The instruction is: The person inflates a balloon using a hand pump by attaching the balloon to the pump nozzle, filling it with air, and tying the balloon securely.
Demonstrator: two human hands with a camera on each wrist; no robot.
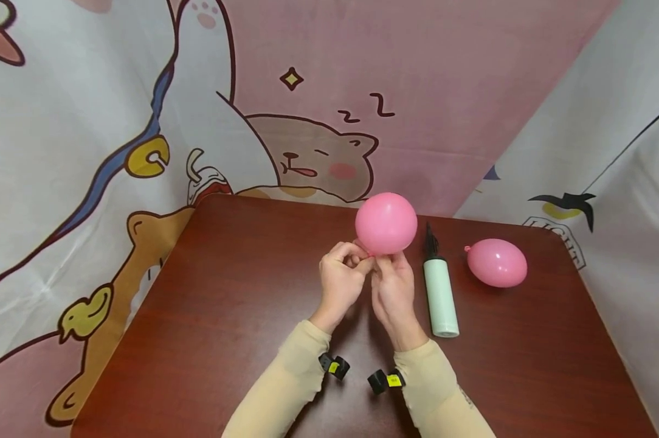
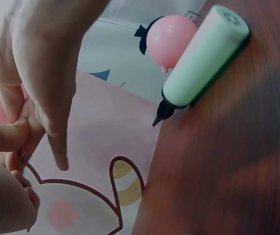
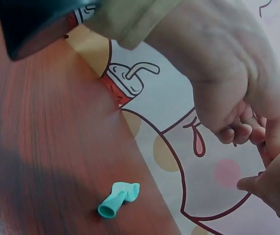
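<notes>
A round, inflated pink balloon (image 1: 386, 223) stands above my two hands, its neck down between their fingertips. My left hand (image 1: 341, 278) pinches the neck from the left, thumb against curled fingers. From the right, my right hand (image 1: 393, 293) holds the neck with its fingertips close to the left thumb. In the left wrist view, one finger of the right hand (image 2: 47, 63) points out straight. The right wrist view shows the left hand (image 3: 228, 73) above and the right hand (image 3: 277, 188) below, their fingers meeting. The fingers mostly hide the neck itself.
Right of my hands lies a pale green hand pump (image 1: 441, 298) with a black nozzle. Beyond it rests a second pink balloon (image 1: 496, 263), its neck knotted. A small limp teal balloon (image 3: 118, 198) lies on the brown table (image 1: 225, 304). Printed cloth (image 1: 444, 91) hangs behind the table.
</notes>
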